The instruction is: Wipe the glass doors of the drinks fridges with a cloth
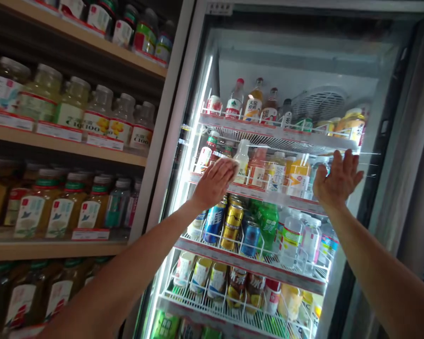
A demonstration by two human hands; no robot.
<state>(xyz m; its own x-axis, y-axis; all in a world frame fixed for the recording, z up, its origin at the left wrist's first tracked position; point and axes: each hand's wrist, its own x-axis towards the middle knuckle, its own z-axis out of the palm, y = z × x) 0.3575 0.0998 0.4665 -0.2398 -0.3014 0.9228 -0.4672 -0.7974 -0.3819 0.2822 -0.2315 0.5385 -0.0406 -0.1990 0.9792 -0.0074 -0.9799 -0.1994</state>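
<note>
Left hand [215, 182] flat over pale cloth [234, 165].

Both slender forearms [136, 259] and both hands [215, 184] are bare.

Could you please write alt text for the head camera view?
A person's left hand, apparently with a pale cloth, and open right hand reach up at a lit, glass-fronted drinks cooler. Bottles and cans stand on its wire shelves; more bottles line shelves to the left.
</note>
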